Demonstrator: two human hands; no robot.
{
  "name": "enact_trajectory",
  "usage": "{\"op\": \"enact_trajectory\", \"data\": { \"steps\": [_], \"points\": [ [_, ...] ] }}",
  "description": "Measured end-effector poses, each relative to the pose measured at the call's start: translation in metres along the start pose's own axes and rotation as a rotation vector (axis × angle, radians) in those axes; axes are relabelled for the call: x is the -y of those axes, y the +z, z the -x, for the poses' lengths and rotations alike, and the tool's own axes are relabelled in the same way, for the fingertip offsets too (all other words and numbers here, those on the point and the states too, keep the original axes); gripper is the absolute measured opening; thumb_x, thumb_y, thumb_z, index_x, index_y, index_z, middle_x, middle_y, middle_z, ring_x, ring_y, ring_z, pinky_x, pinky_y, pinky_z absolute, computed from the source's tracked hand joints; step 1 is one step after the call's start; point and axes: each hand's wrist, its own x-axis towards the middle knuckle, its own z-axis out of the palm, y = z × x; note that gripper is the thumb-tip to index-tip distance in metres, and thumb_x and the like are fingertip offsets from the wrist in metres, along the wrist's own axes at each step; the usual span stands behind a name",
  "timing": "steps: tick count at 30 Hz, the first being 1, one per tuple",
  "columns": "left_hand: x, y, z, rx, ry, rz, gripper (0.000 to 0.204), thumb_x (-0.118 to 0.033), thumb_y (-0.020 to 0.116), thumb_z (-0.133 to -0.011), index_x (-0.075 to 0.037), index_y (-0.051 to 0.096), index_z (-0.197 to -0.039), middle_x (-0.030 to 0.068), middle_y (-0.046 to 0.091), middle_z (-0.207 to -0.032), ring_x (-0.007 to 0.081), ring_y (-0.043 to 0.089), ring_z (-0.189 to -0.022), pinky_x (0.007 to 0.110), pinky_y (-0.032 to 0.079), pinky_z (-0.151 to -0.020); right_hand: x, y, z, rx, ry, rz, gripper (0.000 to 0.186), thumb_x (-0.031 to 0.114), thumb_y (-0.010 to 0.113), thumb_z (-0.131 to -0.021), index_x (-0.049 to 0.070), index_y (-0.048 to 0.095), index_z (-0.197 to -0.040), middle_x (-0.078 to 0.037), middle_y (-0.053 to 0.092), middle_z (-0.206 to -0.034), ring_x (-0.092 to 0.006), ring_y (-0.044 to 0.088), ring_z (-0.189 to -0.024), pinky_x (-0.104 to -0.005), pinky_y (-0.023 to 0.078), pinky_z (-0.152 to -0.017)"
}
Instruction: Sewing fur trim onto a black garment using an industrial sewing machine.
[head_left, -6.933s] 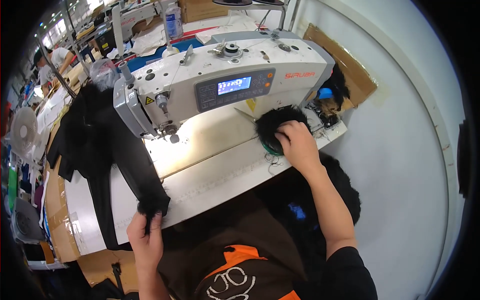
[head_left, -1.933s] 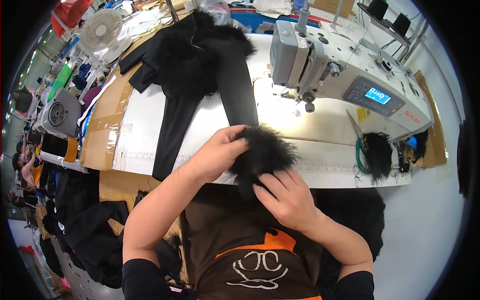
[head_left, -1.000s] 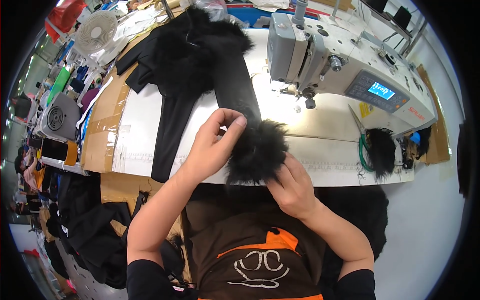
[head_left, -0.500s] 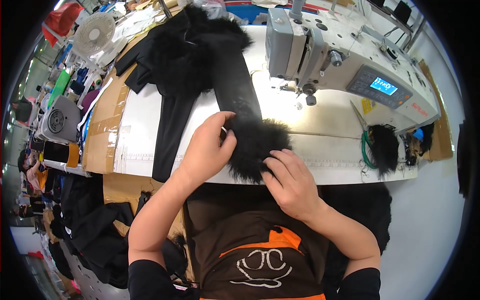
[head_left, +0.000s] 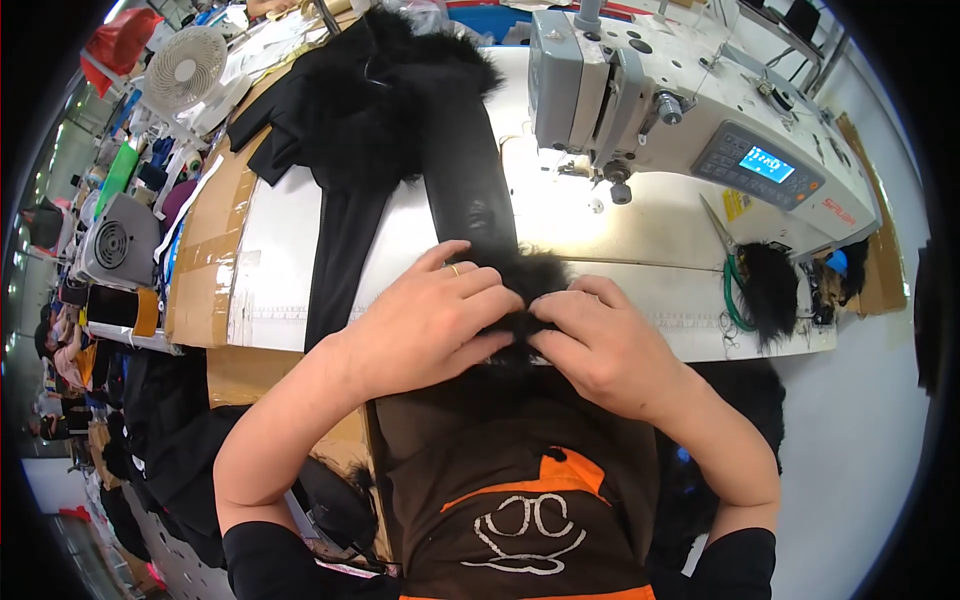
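Observation:
A black garment (head_left: 360, 130) with a fur top lies on the white sewing table (head_left: 275, 250), one sleeve running toward me to a fluffy fur cuff (head_left: 532, 268). My left hand (head_left: 440, 325) grips the cuff from the left, fingers curled into the fur. My right hand (head_left: 605, 345) pinches the same cuff from the right, close beside the left fingertips. The fur hides exactly what lies between the fingertips. The white sewing machine (head_left: 640, 110) stands beyond, to the upper right. Green-handled scissors (head_left: 733, 285) lie right of my hands, next to a black fur piece (head_left: 770, 290).
Cardboard (head_left: 195, 280) borders the table's left side. A fan (head_left: 185, 70), red object (head_left: 105, 50) and grey box (head_left: 110, 240) crowd the left background. Dark clothing (head_left: 170, 420) hangs below the table. Other people (head_left: 65, 360) appear at the far left. A white wall is on the right.
Since half a second ago my left hand has turned over and lowered toward the right hand, its fingers curling into the fur. Earlier my right hand was by the scissors; it now holds the cuff.

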Motion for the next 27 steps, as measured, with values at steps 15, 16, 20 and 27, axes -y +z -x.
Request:
{"op": "enact_trajectory", "data": {
  "steps": [15,16,20,27],
  "points": [
    [0.0,-0.016,0.0,0.017,-0.061,0.371,0.03,-0.009,0.076,-0.083,-0.002,0.066,-0.111,0.012,0.069,-0.094,0.0329,0.065,-0.089,0.04,0.049,-0.09,-0.005,-0.021,-0.016,0.098,0.006,-0.216,0.029,0.005,0.082,-0.073,0.007,0.069,-0.098,-0.008,0.066,-0.11,-0.0267,0.064,-0.101,-0.0407,0.046,-0.093],
    [0.003,-0.016,-0.001,0.019,-0.062,0.371,0.03,-0.009,0.076,-0.083,-0.002,0.066,-0.111,0.012,0.069,-0.094,0.0329,0.065,-0.089,0.04,0.049,-0.09,-0.005,-0.021,-0.016,0.099,0.0,-0.212,0.028,0.005,0.082,-0.073,0.007,0.069,-0.097,-0.008,0.065,-0.11,-0.0268,0.063,-0.101,-0.041,0.045,-0.093],
    [0.007,-0.013,-0.001,0.0,-0.079,0.496,0.024,-0.011,0.074,-0.087,0.0,0.066,-0.106,0.0162,0.069,-0.091,0.0366,0.066,-0.087,0.042,0.051,-0.077,-0.005,-0.022,-0.019,0.102,-0.001,-0.212,0.029,0.005,0.082,-0.073,0.007,0.069,-0.098,-0.008,0.065,-0.109,-0.0267,0.063,-0.1,-0.0415,0.045,-0.094],
    [0.007,-0.02,0.001,0.036,-0.2,0.562,0.017,-0.014,0.07,-0.096,0.001,0.067,-0.103,0.0183,0.071,-0.087,0.0327,0.069,-0.079,0.037,0.052,-0.069,-0.006,-0.023,-0.018,0.116,0.033,-0.242,0.03,0.005,0.083,-0.073,0.008,0.07,-0.1,-0.01,0.065,-0.119,-0.0298,0.062,-0.11,-0.0435,0.044,-0.098]
  ]
}}
